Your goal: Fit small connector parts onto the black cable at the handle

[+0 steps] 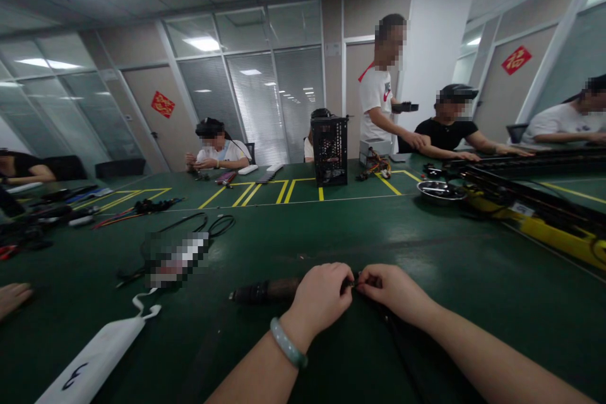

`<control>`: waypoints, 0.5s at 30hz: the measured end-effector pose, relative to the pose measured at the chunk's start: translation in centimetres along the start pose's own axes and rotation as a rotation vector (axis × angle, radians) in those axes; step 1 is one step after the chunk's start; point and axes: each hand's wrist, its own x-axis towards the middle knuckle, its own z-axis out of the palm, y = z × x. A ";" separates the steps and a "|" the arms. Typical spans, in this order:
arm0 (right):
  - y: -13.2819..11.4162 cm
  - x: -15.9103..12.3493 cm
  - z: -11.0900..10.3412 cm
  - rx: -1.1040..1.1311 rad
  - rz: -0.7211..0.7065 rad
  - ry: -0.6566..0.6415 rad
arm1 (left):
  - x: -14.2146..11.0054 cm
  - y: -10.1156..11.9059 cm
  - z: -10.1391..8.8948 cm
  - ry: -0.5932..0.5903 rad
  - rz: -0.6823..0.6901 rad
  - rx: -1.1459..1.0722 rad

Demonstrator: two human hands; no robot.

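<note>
Both bare hands meet above a dark green desk, working at close range on a small dark piece with a glint of metal just past the rear end of a dark, cylindrical tool with a narrow metal tip. The left hand, with a pale green bangle on its wrist, has its fingers curled in and appears to pinch the piece from one side; the right hand closes thumb and forefinger on it from the other. The tool lies on the desk, its tip pointing to the left and its rear hidden by the left hand, so whether the palm also presses on it cannot be told. A slim black cable runs from beneath the right hand toward the near edge. As for progress, the handling looks midway: the piece is between the fingers rather than set down, and whether it is joined to the tool or the cable, or how much remains to be done there, is too small and covered to tell. A flat white oblong block marked with a black 3 lies apart on the left, untouched by either hand.
</note>
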 end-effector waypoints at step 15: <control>0.5 0.4 0.2 -0.003 0.011 -0.020 | 0.1 -0.5 0.1 0.012 0.025 -0.046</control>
